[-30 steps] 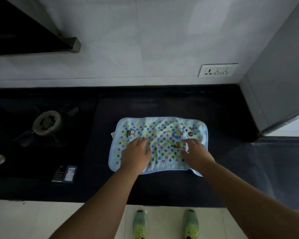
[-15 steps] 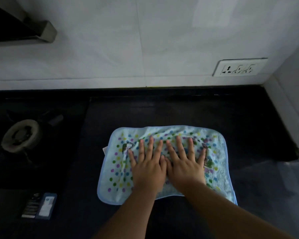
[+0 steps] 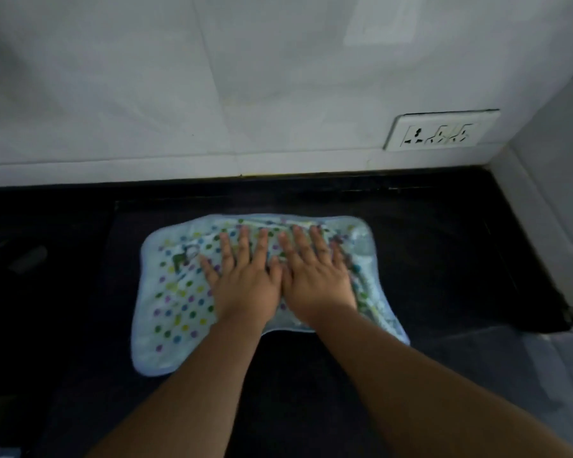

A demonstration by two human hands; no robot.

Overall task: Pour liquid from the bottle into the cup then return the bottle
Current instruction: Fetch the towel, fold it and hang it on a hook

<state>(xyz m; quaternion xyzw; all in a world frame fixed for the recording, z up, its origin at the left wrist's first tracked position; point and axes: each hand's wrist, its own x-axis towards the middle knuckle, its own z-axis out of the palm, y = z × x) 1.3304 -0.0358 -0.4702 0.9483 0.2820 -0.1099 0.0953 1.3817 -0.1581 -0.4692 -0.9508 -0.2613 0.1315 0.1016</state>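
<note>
Left hand (image 3: 245, 285) and right hand (image 3: 315, 282) press flat, fingers straight, on the dotted pale-blue cloth (image 3: 179, 292). It lies on the black counter (image 3: 444, 259). Neither bottle nor cup is visible

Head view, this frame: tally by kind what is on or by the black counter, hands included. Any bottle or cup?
Hands: 2, the left hand and the right hand, flat with fingers straight on the cloth
Light blue cloth with coloured polka dots: 1
White wall socket plate: 1
Bottles: 0 in view
Cups: 0 in view
Total: 4

Soft cloth towel (image 3: 179, 302), glossy tiles (image 3: 146, 94)
</note>
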